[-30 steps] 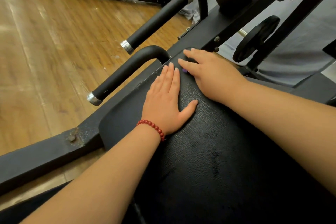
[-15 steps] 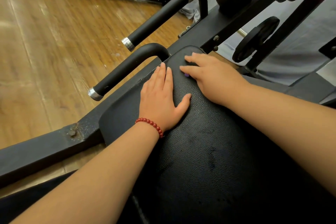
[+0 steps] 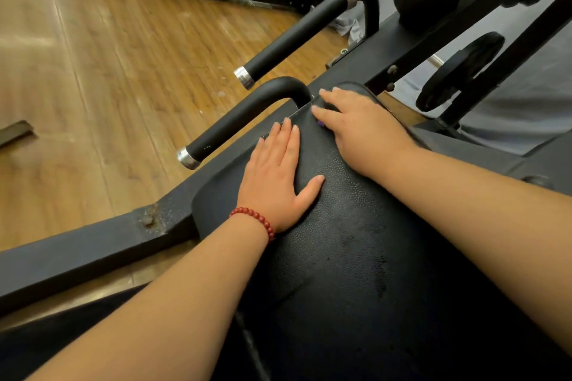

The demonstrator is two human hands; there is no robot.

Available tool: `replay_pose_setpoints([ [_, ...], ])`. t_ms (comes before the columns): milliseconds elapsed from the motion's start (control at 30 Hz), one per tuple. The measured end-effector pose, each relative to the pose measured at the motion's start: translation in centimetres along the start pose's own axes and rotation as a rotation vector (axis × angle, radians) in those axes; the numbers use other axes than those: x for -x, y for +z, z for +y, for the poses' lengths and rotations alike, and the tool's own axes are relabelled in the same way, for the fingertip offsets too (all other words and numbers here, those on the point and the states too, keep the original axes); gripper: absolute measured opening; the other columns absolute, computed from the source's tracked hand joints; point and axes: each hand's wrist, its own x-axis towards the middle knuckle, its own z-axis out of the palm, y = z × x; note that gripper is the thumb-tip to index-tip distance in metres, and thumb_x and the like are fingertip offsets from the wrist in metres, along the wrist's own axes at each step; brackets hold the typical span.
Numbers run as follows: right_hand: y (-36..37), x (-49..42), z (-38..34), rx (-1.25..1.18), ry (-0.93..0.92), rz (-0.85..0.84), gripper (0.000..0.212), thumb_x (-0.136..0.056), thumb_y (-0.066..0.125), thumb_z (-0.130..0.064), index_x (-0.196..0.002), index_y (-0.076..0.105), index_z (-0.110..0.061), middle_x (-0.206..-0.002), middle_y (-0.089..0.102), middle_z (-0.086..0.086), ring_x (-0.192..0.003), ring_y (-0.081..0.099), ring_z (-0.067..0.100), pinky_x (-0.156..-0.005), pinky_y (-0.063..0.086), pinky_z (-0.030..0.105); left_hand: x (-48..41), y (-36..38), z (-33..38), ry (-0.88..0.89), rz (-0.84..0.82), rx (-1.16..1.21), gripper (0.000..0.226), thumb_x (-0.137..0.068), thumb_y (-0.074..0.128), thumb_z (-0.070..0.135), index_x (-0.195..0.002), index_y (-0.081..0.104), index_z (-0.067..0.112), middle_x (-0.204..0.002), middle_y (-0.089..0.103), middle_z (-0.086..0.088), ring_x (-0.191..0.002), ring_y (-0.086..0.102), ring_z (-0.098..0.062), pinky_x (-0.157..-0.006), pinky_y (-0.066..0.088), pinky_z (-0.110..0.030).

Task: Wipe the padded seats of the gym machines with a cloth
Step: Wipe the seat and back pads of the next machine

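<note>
Both hands have slid slightly left on the black textured padded seat (image 3: 356,226). The left hand (image 3: 275,176) lies flat, fingers together. The right hand (image 3: 362,130) presses with relaxed fingers on a purple scrap (image 3: 321,124), probably the cloth, so wiping now reaches the far end.

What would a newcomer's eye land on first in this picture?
Two bare hands resting on the black padded seat: the left hand, with a red bead bracelet, beside the right hand near the pad's far end. Left of them, two black handles with chrome caps jut out over the wooden floor.
</note>
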Motion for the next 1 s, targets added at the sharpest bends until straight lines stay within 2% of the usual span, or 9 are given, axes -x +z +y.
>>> replay_pose_setpoints([
  [67, 0.3, 1.7, 0.1, 0.035, -0.139, -0.043, 0.042, -0.077, 0.061, 0.003, -0.119, 0.067, -0.003, -0.127, 0.060, 0.024, -0.115, 0.059, 0.045, -0.091, 0.046, 0.058, 0.0, 0.1, 0.0, 0.002, -0.002, 0.007, 0.089, -0.085, 0.021, 0.066, -0.154, 0.009, 0.012, -0.162, 0.005, -0.006, -0.149, -0.001, -0.017, -0.120, -0.004, -0.032],
  [133, -0.4, 1.7, 1.0, 0.100, -0.248, -0.062, 0.041, -0.079, 0.054, -0.003, -0.118, 0.068, -0.004, -0.126, 0.061, 0.023, -0.114, 0.060, 0.044, -0.088, 0.048, 0.058, 0.0, 0.2, 0.0, 0.001, 0.003, 0.015, 0.089, -0.085, 0.022, 0.065, -0.154, 0.011, 0.011, -0.162, 0.006, -0.007, -0.149, 0.000, -0.018, -0.120, -0.003, -0.033],
  [300, -1.4, -0.7, 1.2, 0.116, 0.127, -0.007, 0.044, -0.092, 0.044, 0.000, -0.135, 0.054, -0.003, -0.145, 0.044, 0.024, -0.136, 0.038, 0.043, -0.109, 0.032, 0.049, 0.0, 0.2, -0.1, 0.003, 0.013, 0.014, 0.089, -0.085, 0.022, 0.066, -0.154, 0.010, 0.011, -0.162, 0.006, -0.007, -0.149, 0.000, -0.018, -0.120, -0.002, -0.033],
  [400, 0.1, 0.7, -1.3, 0.025, -0.056, 0.031, 0.042, -0.079, 0.057, 0.002, -0.121, 0.064, 0.002, -0.127, 0.059, 0.027, -0.118, 0.056, 0.046, -0.095, 0.046, 0.054, 0.0, 0.2, -0.1, 0.007, 0.020, 0.017, 0.089, -0.085, 0.021, 0.066, -0.154, 0.010, 0.011, -0.162, 0.006, -0.007, -0.149, 0.000, -0.017, -0.119, -0.004, -0.031],
  [500, -0.3, 1.0, -1.1, 0.065, -0.208, -0.084, 0.050, -0.077, 0.072, 0.000, -0.126, 0.062, -0.004, -0.132, 0.057, 0.022, -0.123, 0.054, 0.039, -0.094, 0.047, 0.051, 0.0, 0.2, -0.1, 0.002, 0.015, 0.016, 0.090, -0.085, 0.021, 0.067, -0.154, 0.009, 0.011, -0.162, 0.005, -0.007, -0.149, -0.002, -0.016, -0.119, -0.005, -0.030],
  [567, -0.9, 0.1, 0.5, 0.064, -0.097, -0.044, 0.047, -0.081, 0.066, 0.003, -0.127, 0.060, -0.003, -0.136, 0.054, 0.023, -0.128, 0.049, 0.042, -0.098, 0.045, 0.054, -0.1, 0.2, -0.1, 0.005, 0.028, 0.020, 0.090, -0.085, 0.022, 0.066, -0.154, 0.011, 0.011, -0.162, 0.006, -0.007, -0.149, 0.000, -0.017, -0.120, -0.003, -0.031],
  [667, -1.1, -1.1, 0.5, 0.034, 0.222, -0.019, 0.048, -0.097, 0.043, -0.003, -0.144, 0.043, -0.007, -0.154, 0.032, 0.016, -0.145, 0.022, 0.034, -0.116, 0.022, 0.043, 0.0, 0.2, -0.1, -0.004, 0.016, 0.022, 0.090, -0.084, 0.021, 0.067, -0.154, 0.009, 0.011, -0.162, 0.005, -0.006, -0.149, 0.000, -0.018, -0.120, -0.003, -0.031],
  [833, -0.5, 0.3, -2.9, -0.010, 0.018, -0.127, 0.053, -0.100, 0.041, -0.013, -0.152, 0.029, -0.016, -0.161, 0.018, 0.008, -0.148, 0.014, 0.024, -0.116, 0.018, 0.038, -0.1, 0.2, -0.1, -0.002, 0.013, 0.033, 0.091, -0.084, 0.021, 0.067, -0.154, 0.006, 0.012, -0.162, 0.004, -0.005, -0.149, -0.002, -0.015, -0.120, -0.005, -0.029],
  [1000, -1.2, -2.3, -0.9, 0.082, 0.198, -0.060, 0.050, -0.100, 0.038, -0.008, -0.149, 0.033, -0.011, -0.158, 0.023, 0.013, -0.147, 0.015, 0.030, -0.116, 0.018, 0.040, 0.0, 0.3, -0.1, -0.003, 0.027, 0.035, 0.090, -0.084, 0.023, 0.066, -0.154, 0.013, 0.011, -0.162, 0.007, -0.007, -0.149, 0.001, -0.018, -0.121, -0.001, -0.033],
])
